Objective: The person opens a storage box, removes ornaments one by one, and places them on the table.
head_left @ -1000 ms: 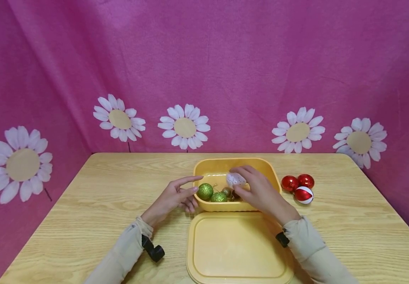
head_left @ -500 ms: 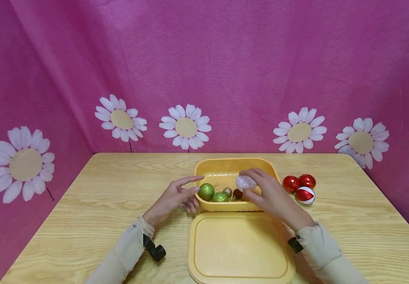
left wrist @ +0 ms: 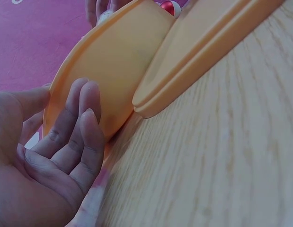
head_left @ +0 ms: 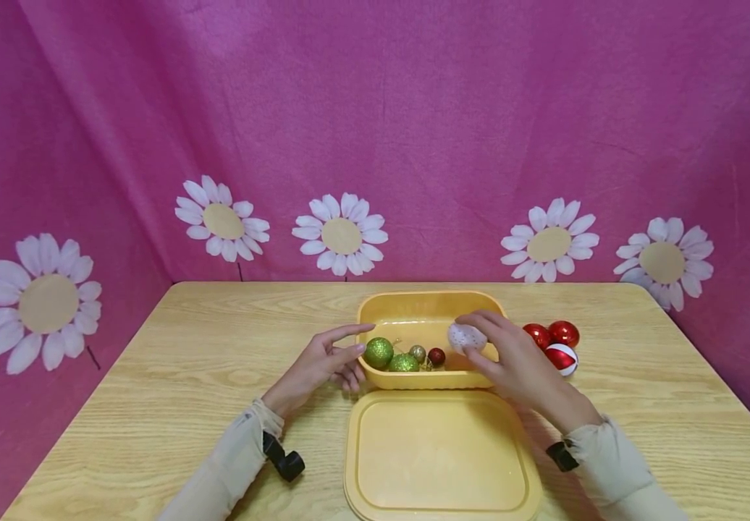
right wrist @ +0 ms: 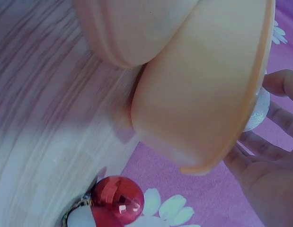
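Observation:
A white speckled Christmas bauble (head_left: 467,338) is between the thumb and fingers of my right hand (head_left: 520,362), over the right part of the yellow box (head_left: 434,379). In the right wrist view the bauble (right wrist: 259,112) shows partly past the box rim. My left hand (head_left: 318,362) holds the box at its left end, thumb and index finger at the rim, the other fingers bent along the outer wall. Inside the box lie two green glitter baubles (head_left: 378,352), a small gold bauble (head_left: 418,353) and a small dark red bauble (head_left: 436,357).
The yellow lid (head_left: 440,456) lies flat on the wooden table (head_left: 218,347) just in front of the box. Right of the box, two shiny red baubles (head_left: 565,333) and a red-and-white bauble (head_left: 562,359) sit together. A pink flowered cloth (head_left: 414,130) hangs behind the table.
My right hand has moved rightward across the box with the white bauble, uncovering the small dark red bauble. My left hand has stayed at the box's left end.

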`<state>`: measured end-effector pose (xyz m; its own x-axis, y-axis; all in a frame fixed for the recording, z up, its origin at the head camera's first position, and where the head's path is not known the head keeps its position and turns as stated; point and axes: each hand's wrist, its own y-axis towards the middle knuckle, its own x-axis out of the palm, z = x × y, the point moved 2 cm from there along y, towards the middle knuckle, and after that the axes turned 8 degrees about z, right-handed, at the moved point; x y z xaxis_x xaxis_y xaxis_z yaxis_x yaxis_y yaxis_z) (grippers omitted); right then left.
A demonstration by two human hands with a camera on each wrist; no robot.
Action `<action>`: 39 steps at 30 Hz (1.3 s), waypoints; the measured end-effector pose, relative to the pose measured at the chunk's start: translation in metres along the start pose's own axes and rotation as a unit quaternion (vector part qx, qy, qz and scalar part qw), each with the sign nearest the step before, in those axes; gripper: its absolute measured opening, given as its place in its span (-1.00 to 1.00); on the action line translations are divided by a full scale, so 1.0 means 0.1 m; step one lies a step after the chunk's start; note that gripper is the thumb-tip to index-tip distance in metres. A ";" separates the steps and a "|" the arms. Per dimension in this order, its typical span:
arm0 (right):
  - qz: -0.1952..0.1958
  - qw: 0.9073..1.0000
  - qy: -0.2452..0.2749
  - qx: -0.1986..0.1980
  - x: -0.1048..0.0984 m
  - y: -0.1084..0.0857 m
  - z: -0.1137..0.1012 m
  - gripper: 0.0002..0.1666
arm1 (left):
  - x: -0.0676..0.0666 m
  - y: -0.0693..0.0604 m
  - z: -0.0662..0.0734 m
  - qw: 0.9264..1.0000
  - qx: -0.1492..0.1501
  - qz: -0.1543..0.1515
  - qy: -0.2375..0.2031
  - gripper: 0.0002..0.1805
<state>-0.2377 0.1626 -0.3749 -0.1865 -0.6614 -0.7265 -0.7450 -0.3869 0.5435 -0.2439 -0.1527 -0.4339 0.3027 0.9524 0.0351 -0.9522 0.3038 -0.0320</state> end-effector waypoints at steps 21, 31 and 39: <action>0.051 0.998 -0.024 -0.001 -0.46 -0.16 0.08 -0.56 | 0.01 -0.01 -0.01 1.000 0.006 -0.002 -0.005 -0.47; 0.077 0.995 -0.054 0.027 -0.77 -0.18 0.19 -0.46 | 0.00 0.00 -0.01 1.000 0.006 -0.003 -0.004 -0.47; 0.085 0.991 -0.094 0.038 -0.91 -0.28 0.40 -0.45 | 0.00 0.00 -0.02 1.000 0.003 -0.001 0.000 -0.48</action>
<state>-0.2253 0.2598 -0.3410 -0.4238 -0.5794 -0.6962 -0.7370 -0.2263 0.6369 -0.2441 -0.1525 -0.4363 0.3040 0.9520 0.0349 -0.9520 0.3050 -0.0265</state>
